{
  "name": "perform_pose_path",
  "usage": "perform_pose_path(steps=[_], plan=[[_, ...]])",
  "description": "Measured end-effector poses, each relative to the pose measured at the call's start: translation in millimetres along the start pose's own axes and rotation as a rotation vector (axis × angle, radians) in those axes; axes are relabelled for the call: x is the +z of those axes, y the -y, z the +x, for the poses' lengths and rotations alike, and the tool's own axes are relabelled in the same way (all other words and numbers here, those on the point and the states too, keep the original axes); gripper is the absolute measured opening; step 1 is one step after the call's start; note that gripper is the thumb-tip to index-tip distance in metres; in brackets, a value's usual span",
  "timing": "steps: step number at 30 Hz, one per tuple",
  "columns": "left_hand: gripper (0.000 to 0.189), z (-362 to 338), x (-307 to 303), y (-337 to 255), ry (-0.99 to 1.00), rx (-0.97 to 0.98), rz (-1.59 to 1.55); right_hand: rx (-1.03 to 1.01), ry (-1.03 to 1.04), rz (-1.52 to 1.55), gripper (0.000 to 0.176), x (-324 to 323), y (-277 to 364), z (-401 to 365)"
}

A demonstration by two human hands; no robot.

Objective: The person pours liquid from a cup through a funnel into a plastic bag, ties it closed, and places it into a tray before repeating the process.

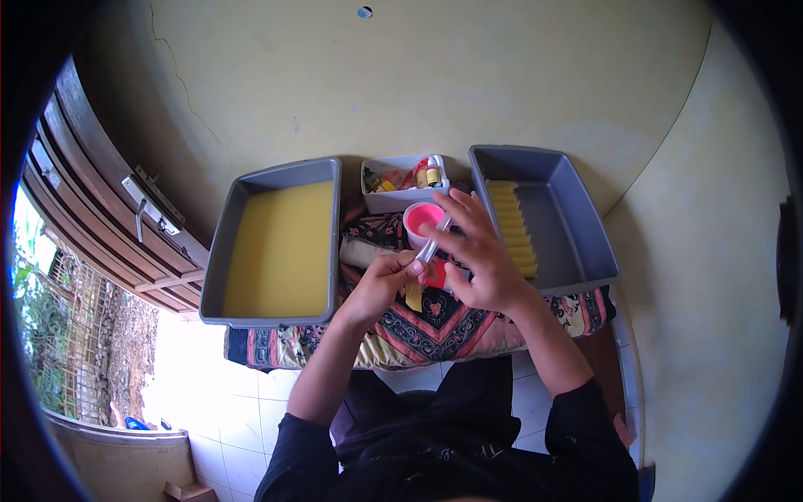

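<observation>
Head view: the left hand point(381, 283) pinches a clear pipette point(430, 246) with closed fingers. The right hand point(478, 255), loosely spread, steadies it slanted against the pink cup point(422, 217). Two grey trays, the left tray point(222, 255) and the right tray point(562, 234), flank the cup, with a bottle box point(400, 201) behind it. All sit on a patterned cloth point(418, 333) by a yellow wall point(418, 84).

left hand point(386, 280): my fingertips pinched tight, thumb up against index
right hand point(481, 259): palm down, fingers fanned out, can't see any grip underneath
arms: both bent inward, forearms bare, hands nearly touching
</observation>
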State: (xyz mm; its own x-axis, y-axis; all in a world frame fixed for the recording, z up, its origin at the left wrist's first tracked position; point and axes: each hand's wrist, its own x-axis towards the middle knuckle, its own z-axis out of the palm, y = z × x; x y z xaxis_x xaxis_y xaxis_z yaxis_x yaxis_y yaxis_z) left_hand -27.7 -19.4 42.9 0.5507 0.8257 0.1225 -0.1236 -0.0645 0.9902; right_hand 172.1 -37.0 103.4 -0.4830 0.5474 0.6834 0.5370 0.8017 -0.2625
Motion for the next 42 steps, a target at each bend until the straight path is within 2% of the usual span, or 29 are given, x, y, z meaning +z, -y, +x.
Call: perform_pose_path(steps=[1,3,4,8,11,13,16,20,22,24,26,30,35,37,40,42], plan=[[0.024,-1,1,-4,-0.011,-0.034,-0.006,0.005,0.004,0.002,0.03,4,-1,-3],[0.023,0,3,-5,-0.015,-0.069,-0.011,-0.107,0.083,-0.252,0.029,14,-7,-10],[0.024,2,3,-4,0.018,-0.053,0.024,-0.112,0.049,-0.289,0.022,17,-9,-11],[0.025,2,9,-2,0.015,-0.03,0.071,-0.104,0.122,-0.273,0.011,17,-14,-21],[0.024,5,7,7,0.054,0.015,0.133,-0.041,0.154,-0.151,0.006,30,-18,-32],[0.024,5,10,17,0.032,0.053,0.186,0.167,0.118,0.111,0.011,38,-17,-42],[0.022,2,20,28,-0.021,0.072,0.226,0.278,0.113,0.235,0.011,47,-13,-51],[0.021,-2,19,45,-0.03,0.093,0.204,0.353,0.193,0.219,0.01,43,-6,-60],[0.022,-5,17,47,-0.01,0.079,0.191,0.374,0.324,0.245,0.009,40,-8,-63],[0.027,-7,15,45,0.102,0.076,0.242,0.365,0.305,0.269,0.008,38,-14,-68],[0.027,-8,16,48,0.106,0.14,0.298,0.351,0.286,0.293,0.008,34,-16,-67],[0.029,-10,14,47,0.107,0.266,0.42,0.484,0.316,0.52,0.017,26,-14,-63],[0.026,-7,8,46,0.095,0.247,0.403,0.661,0.337,0.63,0.025,18,-19,-58],[0.024,-8,6,45,0.102,0.208,0.396,0.951,0.284,1.066,0.025,24,-25,-64],[0.018,-9,2,47,0.047,0.133,0.293,1.043,0.17,1.158,0.024,24,-24,-62],[0.021,-8,2,43,-0.008,0.263,0.565,1.065,0.134,1.277,0.023,22,-26,-61]])
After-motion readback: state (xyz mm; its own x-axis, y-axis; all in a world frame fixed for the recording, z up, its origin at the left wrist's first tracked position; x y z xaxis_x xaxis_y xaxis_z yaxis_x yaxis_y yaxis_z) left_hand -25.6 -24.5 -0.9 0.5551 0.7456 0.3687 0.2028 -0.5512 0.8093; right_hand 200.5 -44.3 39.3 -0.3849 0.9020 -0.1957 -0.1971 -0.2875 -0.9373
